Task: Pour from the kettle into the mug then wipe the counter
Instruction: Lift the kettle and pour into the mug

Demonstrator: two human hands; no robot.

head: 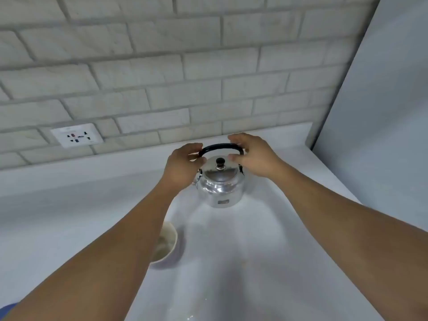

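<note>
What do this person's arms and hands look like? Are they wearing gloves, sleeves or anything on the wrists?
Both arms are bare as far up as the picture shows, with no sleeves over the forearms. The left hand and right hand are bare too: no gloves, and no watch, bracelet or ring that I can make out. A small patch of blue shows at the bottom left corner; what it is cannot be told.

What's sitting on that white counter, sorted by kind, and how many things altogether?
Kettles: 1, the shiny metal kettle with a black handle, near the back wall.
Mugs: 1, the mug, partly hidden under the left forearm.
Total: 2.
</note>
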